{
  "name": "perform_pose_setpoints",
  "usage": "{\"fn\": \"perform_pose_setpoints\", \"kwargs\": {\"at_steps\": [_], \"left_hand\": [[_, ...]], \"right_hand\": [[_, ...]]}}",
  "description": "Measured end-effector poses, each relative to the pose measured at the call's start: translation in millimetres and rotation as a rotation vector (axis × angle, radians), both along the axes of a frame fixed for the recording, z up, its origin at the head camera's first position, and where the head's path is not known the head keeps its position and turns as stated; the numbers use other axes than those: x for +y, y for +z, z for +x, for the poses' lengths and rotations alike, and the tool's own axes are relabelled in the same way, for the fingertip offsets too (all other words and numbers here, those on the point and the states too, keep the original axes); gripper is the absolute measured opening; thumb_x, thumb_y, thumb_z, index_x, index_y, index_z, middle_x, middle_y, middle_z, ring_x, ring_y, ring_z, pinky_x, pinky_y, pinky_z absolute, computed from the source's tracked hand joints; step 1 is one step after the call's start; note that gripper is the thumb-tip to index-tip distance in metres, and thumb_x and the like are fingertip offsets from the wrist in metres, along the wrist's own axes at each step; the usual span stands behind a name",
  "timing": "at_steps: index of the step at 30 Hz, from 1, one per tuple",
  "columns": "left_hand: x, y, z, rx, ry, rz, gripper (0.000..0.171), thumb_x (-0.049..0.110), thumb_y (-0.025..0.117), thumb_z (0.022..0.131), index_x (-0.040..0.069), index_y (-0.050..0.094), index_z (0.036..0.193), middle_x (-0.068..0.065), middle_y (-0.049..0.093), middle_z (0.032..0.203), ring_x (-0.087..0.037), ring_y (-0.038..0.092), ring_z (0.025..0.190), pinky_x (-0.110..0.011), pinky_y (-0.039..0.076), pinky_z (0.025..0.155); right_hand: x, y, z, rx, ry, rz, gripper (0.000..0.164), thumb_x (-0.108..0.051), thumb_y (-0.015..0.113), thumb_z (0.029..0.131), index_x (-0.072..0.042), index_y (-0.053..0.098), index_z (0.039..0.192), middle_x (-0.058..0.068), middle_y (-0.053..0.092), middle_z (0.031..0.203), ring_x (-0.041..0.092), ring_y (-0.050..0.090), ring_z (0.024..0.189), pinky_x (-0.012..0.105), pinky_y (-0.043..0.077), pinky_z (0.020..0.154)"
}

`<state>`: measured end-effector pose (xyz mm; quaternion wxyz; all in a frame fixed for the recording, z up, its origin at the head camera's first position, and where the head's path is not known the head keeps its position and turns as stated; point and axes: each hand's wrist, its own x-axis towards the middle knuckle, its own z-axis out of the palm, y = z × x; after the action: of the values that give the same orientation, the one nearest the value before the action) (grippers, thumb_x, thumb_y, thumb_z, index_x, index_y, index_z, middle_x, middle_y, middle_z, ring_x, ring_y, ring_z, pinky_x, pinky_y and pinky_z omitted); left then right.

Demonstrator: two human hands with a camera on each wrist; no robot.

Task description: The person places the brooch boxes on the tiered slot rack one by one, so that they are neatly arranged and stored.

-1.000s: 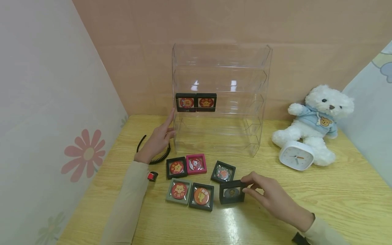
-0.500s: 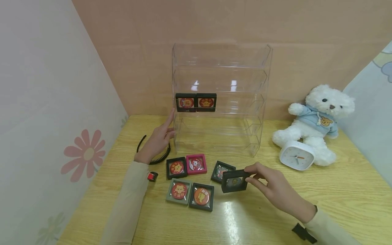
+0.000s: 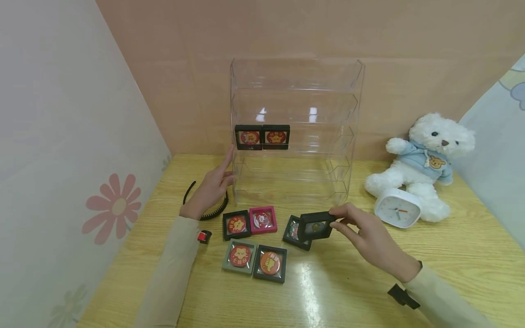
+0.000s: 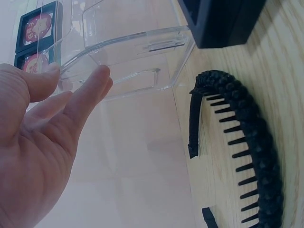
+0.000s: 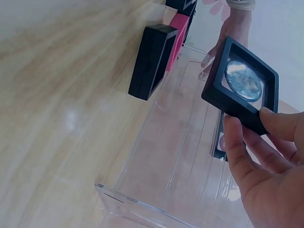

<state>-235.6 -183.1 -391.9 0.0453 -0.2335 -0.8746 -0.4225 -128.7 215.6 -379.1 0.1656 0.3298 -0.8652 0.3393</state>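
My right hand (image 3: 369, 239) pinches a black square display frame (image 3: 316, 226) by its right edge, thumb on one face and fingers on the other. A round badge shows behind its clear film in the right wrist view. The frame is above the table, partly covering a dark frame (image 3: 292, 233) lying there. My left hand (image 3: 210, 189) touches the left side of a clear tiered rack (image 3: 295, 89) with extended fingers. On the rack's middle tier, two black frames with red badges (image 3: 249, 137) stand side by side at the left.
Nearer me lie a black frame (image 3: 236, 224), a pink frame (image 3: 263, 219), a grey-green frame (image 3: 239, 256) and a dark frame with an orange badge (image 3: 270, 263). A black toothed headband (image 4: 256, 137) lies by my left hand. A white teddy bear (image 3: 426, 159) and clock (image 3: 397, 208) sit right.
My right hand has lifted the black display frame off the table and carried it away from me, slightly rightward, towards the rack. The left hand stays in place on the rack's side.
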Motion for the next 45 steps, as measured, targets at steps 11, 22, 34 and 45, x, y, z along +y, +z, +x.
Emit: {"fn": "perform_pose_setpoints", "kwargs": {"at_steps": [11,22,34,45], "left_hand": [[0,0.1,-0.2,-0.010,0.000,0.010,0.088,0.000,0.050,0.105,0.041,-0.004,0.162,-0.004,0.014,0.167,-0.037,0.056,0.127,-0.043,0.054,0.097],[0,0.2,-0.6,-0.020,0.000,0.010,0.088,0.000,0.049,0.105,0.041,-0.004,0.162,-0.003,0.013,0.167,-0.036,0.056,0.128,-0.042,0.054,0.097],[1,0.9,-0.2,-0.036,-0.001,0.019,0.089,-0.001,0.049,0.105,0.042,-0.004,0.162,-0.004,0.013,0.167,-0.036,0.055,0.129,-0.042,0.054,0.097],[0,0.3,-0.7,-0.025,0.003,0.017,0.089,-0.002,0.049,0.105,0.042,-0.003,0.162,-0.006,0.014,0.167,-0.035,0.055,0.128,-0.042,0.054,0.096]], "right_hand": [[-1,7.7,-16.7,-0.001,-0.017,-0.010,0.033,0.009,0.076,0.085,-0.009,0.066,0.111,-0.003,0.071,0.108,0.011,0.070,0.091,0.014,0.054,0.082],[-1,16.9,-34.6,0.038,-0.012,-0.003,0.030,0.008,0.075,0.086,-0.007,0.067,0.111,0.002,0.074,0.105,0.018,0.073,0.090,0.017,0.056,0.081],[-3,22.3,-51.0,0.049,-0.035,0.015,0.025,0.004,0.074,0.090,-0.007,0.066,0.111,0.002,0.074,0.101,0.021,0.074,0.088,0.010,0.051,0.078],[-7,30.6,-66.2,0.114,-0.045,-0.003,0.026,0.008,0.075,0.086,-0.002,0.065,0.107,0.006,0.074,0.100,0.021,0.073,0.089,0.016,0.055,0.080]]}}
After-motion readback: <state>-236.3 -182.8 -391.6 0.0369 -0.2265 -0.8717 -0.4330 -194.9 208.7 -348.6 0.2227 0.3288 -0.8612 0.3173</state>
